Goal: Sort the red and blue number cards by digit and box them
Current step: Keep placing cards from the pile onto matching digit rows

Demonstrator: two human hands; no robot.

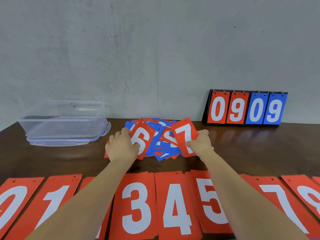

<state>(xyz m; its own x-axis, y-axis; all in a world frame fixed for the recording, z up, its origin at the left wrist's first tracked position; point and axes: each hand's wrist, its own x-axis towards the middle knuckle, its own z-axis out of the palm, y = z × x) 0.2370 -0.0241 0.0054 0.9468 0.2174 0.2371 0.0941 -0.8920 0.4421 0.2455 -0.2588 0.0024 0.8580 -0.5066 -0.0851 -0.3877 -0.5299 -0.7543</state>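
Red card in each hand, basically; the left hand [122, 146] has its thumb pressed on the face of the red 6 card [142, 135] and its fingers curled round the card's left edge, so it's gripping it; the right hand [200, 143] pinches the red 7 card [184, 134] at its lower right side, thumb on the front, the other fingers tucked behind where I can't see them; both cards are tilted up off the messy pile [161, 144] of mixed red and blue cards lying between the two hands in the middle of the dark wooden table [259, 153]; a red corner pokes out under the left hand, can't tell which digit; closer to the camera there's a row of red cards [176, 208] laid face up side by side, reading 0, 1, 3, 4, 5, 7 and 8, with both forearms stretched over it and covering whatever sits between 1 and 3 and between 5 and 7; back left, the clear plastic box [64, 116] sits open on top of its lid [57, 143], well apart from the pile; back right, a flip scoreboard [245, 108] leans against the grey wall [155, 49] showing 09 in red and 09 in blue.
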